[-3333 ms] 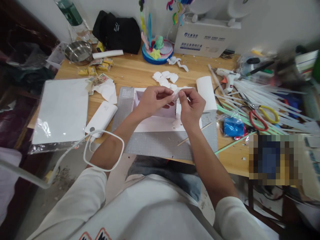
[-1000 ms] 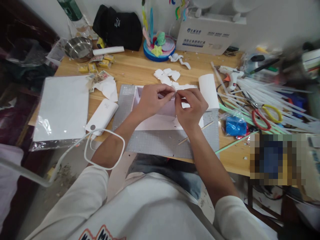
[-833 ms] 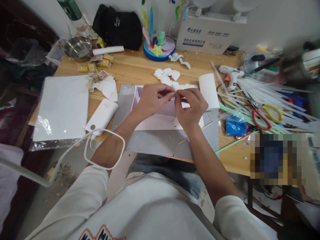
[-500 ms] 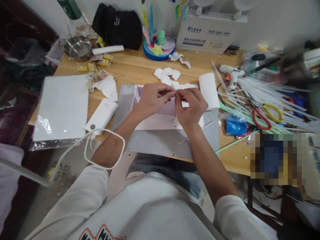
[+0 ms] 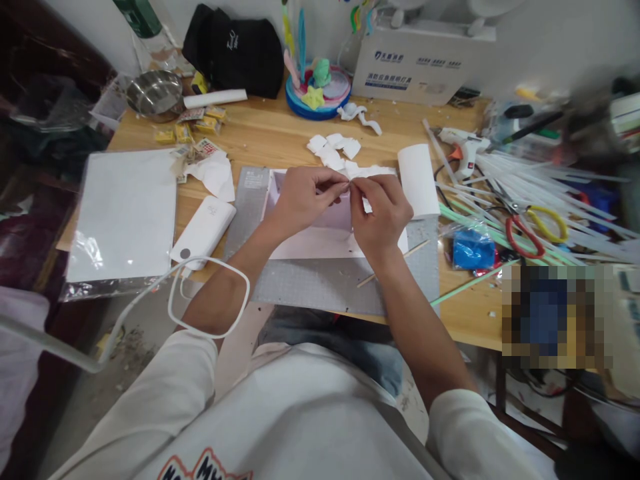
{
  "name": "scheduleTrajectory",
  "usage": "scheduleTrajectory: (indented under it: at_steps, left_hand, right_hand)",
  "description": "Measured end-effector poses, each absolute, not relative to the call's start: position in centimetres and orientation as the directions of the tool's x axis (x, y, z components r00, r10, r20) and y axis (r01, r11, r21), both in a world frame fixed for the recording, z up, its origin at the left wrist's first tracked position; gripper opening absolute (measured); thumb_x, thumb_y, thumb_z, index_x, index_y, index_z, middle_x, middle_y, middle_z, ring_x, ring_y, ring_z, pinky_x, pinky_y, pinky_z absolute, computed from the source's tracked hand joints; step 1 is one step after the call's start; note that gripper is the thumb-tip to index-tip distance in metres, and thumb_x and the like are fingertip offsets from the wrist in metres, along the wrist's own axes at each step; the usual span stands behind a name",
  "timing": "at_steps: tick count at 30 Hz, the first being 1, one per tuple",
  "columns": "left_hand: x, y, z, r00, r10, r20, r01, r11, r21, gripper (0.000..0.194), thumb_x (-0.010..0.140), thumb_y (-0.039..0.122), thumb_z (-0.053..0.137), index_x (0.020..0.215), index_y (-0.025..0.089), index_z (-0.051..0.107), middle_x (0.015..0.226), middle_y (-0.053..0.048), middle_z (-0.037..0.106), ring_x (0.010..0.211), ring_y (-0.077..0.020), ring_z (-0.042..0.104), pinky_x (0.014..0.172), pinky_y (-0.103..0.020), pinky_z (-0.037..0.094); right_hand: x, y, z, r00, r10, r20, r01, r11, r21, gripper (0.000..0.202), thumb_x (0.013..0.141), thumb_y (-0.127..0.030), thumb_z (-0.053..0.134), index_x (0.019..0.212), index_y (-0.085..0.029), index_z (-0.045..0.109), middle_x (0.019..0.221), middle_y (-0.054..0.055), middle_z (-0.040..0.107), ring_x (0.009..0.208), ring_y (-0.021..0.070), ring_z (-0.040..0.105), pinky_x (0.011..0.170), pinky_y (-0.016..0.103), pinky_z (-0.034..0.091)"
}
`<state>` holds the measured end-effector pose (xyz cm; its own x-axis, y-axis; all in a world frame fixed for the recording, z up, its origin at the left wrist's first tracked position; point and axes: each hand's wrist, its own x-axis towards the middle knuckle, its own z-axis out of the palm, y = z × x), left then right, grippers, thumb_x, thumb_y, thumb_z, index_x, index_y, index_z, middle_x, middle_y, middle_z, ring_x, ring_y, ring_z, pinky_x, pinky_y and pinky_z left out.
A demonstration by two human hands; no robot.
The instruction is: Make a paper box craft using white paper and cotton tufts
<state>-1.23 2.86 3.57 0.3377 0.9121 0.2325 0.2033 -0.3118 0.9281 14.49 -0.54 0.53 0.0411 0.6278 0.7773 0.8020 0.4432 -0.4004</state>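
Note:
Over a white box-like piece (image 5: 320, 243) on the grey cutting mat (image 5: 300, 283), both hands meet at the fingertips. My left hand (image 5: 307, 200) pinches with thumb and forefinger; whatever lies between them is too small to make out. Facing it, my right hand (image 5: 381, 210) is closed in a similar pinch at the same spot, its content also hidden. A thin wooden stick (image 5: 416, 249) lies on the mat under my right wrist. Torn white paper pieces (image 5: 330, 152) lie just beyond the hands, and a curled white sheet (image 5: 418, 181) is to their right.
At the left are a white power bank (image 5: 204, 232) with a cable looping over my forearm, and a bagged white sheet stack (image 5: 123, 213). Scissors (image 5: 523, 233), a glue gun (image 5: 467, 150) and translucent sticks crowd the right. Behind stand a metal bowl (image 5: 155, 95) and a blue-based clay piece (image 5: 319, 110).
My right hand has shifted very slightly left, its fingers still pinched against those of my left hand. Nothing else has visibly moved apart from a slight shift of the view.

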Motion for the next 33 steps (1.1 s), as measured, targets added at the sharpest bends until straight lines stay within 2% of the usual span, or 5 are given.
scheduleTrajectory:
  at_steps: [17, 33]
  left_hand:
    - [-1.2, 2.82, 3.72, 0.314, 0.918, 0.241, 0.248, -0.324, 0.913, 0.01, 0.085, 0.023, 0.068, 0.087, 0.02, 0.077, 0.085, -0.002, 0.078, 0.079, -0.0144, 0.071, 0.076, -0.027, 0.056]
    - [-1.24, 2.93, 3.65, 0.321, 0.918, 0.235, 0.257, -0.323, 0.911, 0.009, 0.086, 0.028, 0.07, 0.087, 0.022, 0.077, 0.084, -0.002, 0.078, 0.077, -0.0144, 0.071, 0.077, -0.028, 0.057]
  right_hand:
    - [14.29, -0.62, 0.5, 0.066, 0.687, 0.724, 0.809, 0.388, -0.441, 0.019, 0.099, -0.025, 0.053, 0.095, -0.023, 0.071, 0.089, 0.005, 0.071, 0.083, 0.0155, 0.069, 0.075, 0.03, 0.058]
    - [14.31, -0.56, 0.36, 0.079, 0.696, 0.714, 0.782, 0.402, -0.477, 0.017, 0.098, -0.025, 0.055, 0.095, -0.023, 0.071, 0.089, 0.005, 0.071, 0.084, 0.0166, 0.069, 0.075, 0.031, 0.058]
